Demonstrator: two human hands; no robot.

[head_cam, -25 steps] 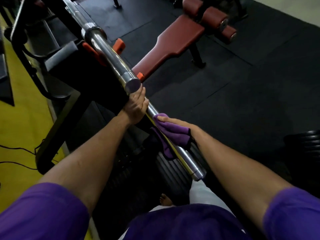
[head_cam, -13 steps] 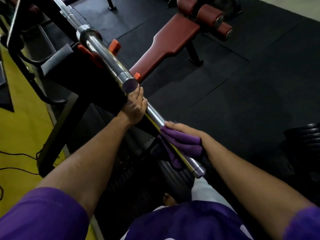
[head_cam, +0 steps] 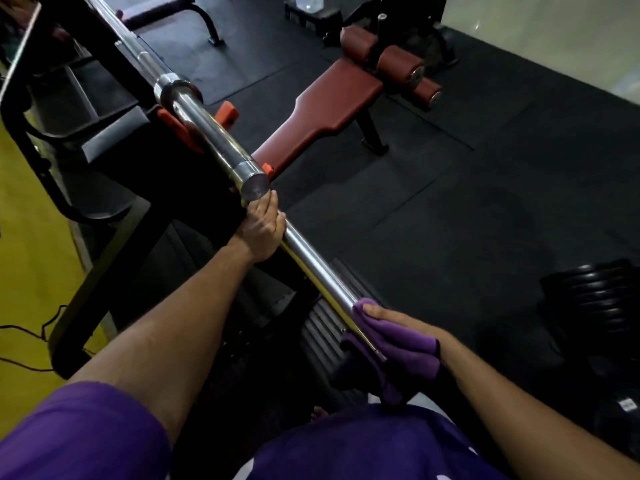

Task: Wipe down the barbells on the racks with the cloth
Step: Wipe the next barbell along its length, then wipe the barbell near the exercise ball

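Two bars show at the rack; the upper bar sits in its orange hooks with its blunt end just above the left hand, and the lower bar runs from that hand down toward the person. Left hand's fingers are curled round the lower bar, steadying it; right hand grips the purple cloth, wrapped over the near end of the same bar, with loose cloth hanging below. Judging by this, the step is wiping the end section; it would go best with the cloth folded fully round the metal, firm even pressure, and a twist at the tip so the end face is cleaned too; the left hand should hold hard so the bar neither rolls nor slides. Edges to mind: the upper bar's end sits close over the left knuckles; the bar tip near the right palm looks sharp-cornered. Room is open to the right over the black floor mats; a red bench lies well beyond; stacked weight plates sit near the right forearm, so a wide elbow swing could meet them.
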